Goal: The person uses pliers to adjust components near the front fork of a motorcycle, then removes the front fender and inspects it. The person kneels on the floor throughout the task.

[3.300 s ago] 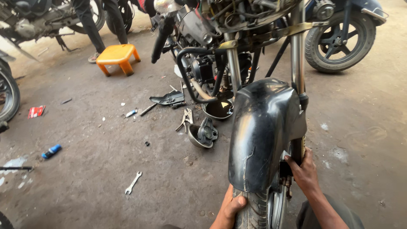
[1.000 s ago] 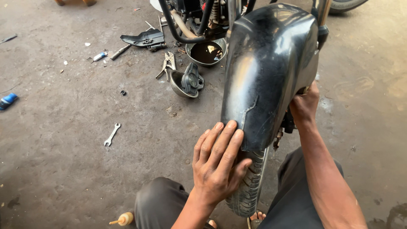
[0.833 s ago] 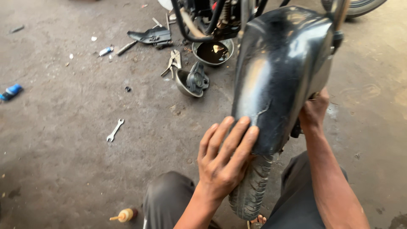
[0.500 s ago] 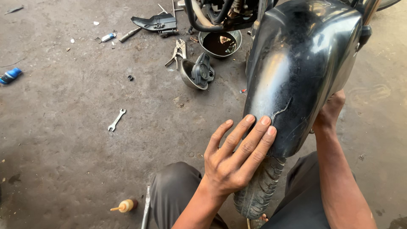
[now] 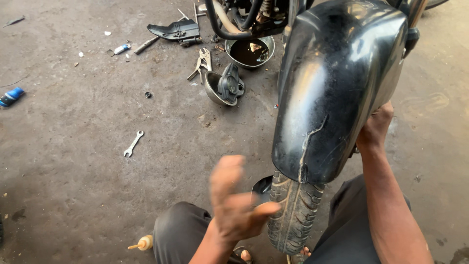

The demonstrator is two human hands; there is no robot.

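Currently I have the front of a motorcycle directly in front of me, with the black front mudguard (image 5: 337, 83) fitted over the front tyre (image 5: 293, 215) and the tyre standing between my knees.

Progress, judged from the present layout:
- The mudguard sits in place over the wheel; a crack runs up from its lower edge and is unrepaired.
- Parts and tools lie spread on the concrete floor (image 5: 73, 195) — a steel bowl of dark oil (image 5: 249, 51), a second bowl holding a black part (image 5: 224, 88), pliers (image 5: 201, 62), a black plastic cover (image 5: 175, 30) and an open-ended spanner (image 5: 133, 143). I judge the work to be mid-way, with reassembly outstanding.
- A small oil bottle (image 5: 141, 243) lies beside my left knee, untouched.

Hand pose:
- My right hand (image 5: 375, 126) is behind the right edge of the mudguard, forearm angled up from the lower right. The fingers are curled out of sight, so I cannot tell whether they clamp the mudguard, the fork behind it, or merely rest there.
- My left hand (image 5: 233, 200) is blurred and free of contact — fingers spread, palm released, gripping nothing. It hangs just left of the tyre and below the cracked lower edge, near both but touching neither.
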